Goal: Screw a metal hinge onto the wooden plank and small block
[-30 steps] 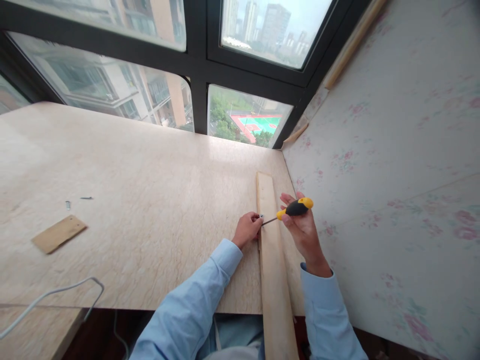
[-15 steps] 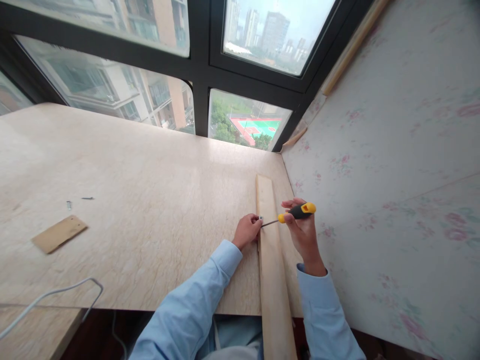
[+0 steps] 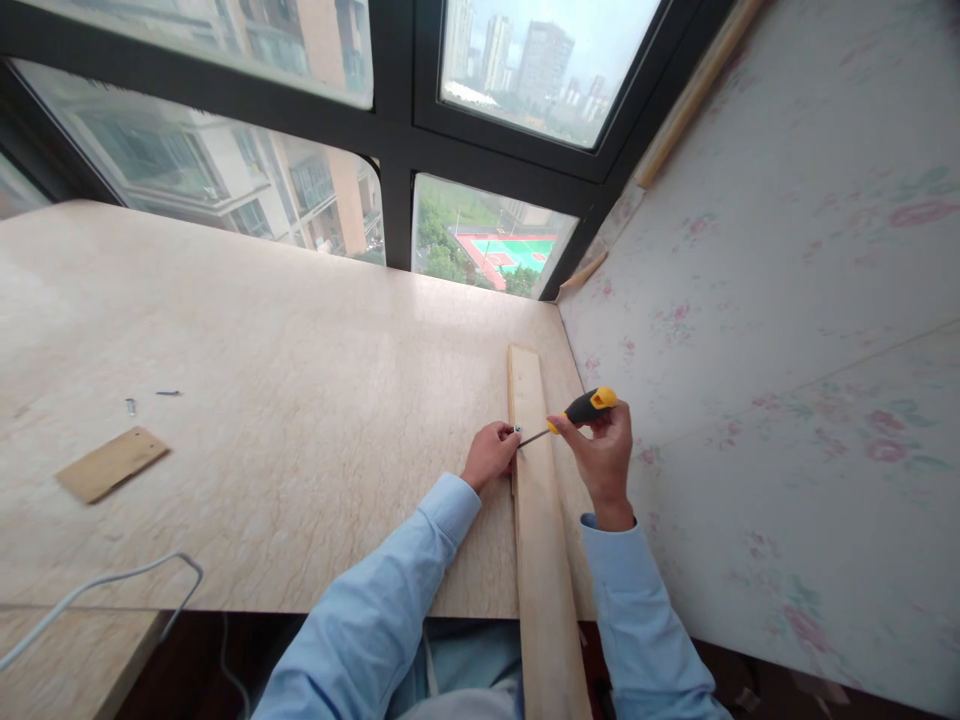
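A long pale wooden plank (image 3: 541, 540) lies lengthwise on the marble-patterned table (image 3: 300, 400), its near end overhanging the front edge. My left hand (image 3: 491, 455) is closed at the plank's left edge, pinching a small metal screw (image 3: 517, 429). My right hand (image 3: 600, 450) is wrapped round a screwdriver (image 3: 581, 408) with a black and yellow handle. The thin shaft slopes down to the left and its tip meets the screw.
A small flat wooden piece (image 3: 112, 463) lies at the table's left, with a small screw (image 3: 130, 406) and a thin nail (image 3: 168, 392) beyond it. A white cable (image 3: 112, 580) loops at the front left. A floral-papered wall (image 3: 787, 300) stands close on the right; windows run behind.
My right hand has turned on the screwdriver handle, its fingers now curled more over the top. The left hand and plank have stayed put.
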The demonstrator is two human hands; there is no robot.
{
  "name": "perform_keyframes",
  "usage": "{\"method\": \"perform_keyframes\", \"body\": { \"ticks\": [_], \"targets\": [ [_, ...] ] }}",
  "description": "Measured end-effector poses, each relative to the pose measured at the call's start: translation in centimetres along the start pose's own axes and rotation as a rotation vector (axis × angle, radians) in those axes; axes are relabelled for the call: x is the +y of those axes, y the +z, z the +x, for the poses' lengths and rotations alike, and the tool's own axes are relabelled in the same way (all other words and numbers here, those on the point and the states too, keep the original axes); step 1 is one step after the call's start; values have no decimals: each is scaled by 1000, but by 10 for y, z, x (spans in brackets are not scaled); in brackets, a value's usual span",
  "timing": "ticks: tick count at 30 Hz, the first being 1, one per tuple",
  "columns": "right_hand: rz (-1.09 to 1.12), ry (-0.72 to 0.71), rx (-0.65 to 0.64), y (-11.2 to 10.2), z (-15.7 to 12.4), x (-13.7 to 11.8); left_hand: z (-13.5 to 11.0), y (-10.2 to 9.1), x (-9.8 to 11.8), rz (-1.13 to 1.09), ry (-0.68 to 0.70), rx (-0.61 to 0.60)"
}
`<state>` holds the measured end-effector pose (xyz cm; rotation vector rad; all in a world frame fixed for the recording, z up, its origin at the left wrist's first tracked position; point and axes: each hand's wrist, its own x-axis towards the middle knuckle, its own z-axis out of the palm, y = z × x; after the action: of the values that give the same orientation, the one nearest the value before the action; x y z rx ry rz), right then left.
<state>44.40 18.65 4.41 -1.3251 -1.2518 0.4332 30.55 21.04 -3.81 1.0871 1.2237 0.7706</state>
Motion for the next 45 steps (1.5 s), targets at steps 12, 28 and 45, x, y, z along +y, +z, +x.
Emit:
{"method": "perform_keyframes", "body": {
  "ticks": [12,28,45],
  "targets": [
    [310,166,-404,-9,-3,-17,4,-1,-2,15,-27,4],
    [101,63,-264,-10,-11,-4,5,0,-3,-28,-26,-10],
    [64,51,-163,0,-4,-1,5,0,-1,-9,-39,-18]
  ]
}}
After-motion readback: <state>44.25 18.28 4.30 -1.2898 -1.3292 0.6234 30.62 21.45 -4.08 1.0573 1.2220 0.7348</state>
